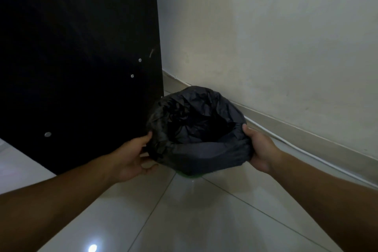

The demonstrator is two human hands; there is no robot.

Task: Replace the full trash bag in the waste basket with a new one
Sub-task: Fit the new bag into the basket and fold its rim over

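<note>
tiled floor (184, 210), corner by a dark cabinet (77, 67). waste basket (191, 174) beside it, black trash bag (196, 129) folded over its rim. left hand (131, 159) and right hand (259, 149) half-closed on that thin, soft, tearable fold; hold there.

Crinkled matt black plastic bag (196, 129); glossy smooth floor tiles (184, 221).

This looks like a room in a home or small office — a corner with a plain cream wall (266, 37), a pale skirting (306, 137) and glossy light floor tiles (184, 221). A black furniture panel (77, 57) with screw heads stands on the left, and a bag-lined bin (196, 129) sits beside it — ordinary indoor furnishing.
</note>
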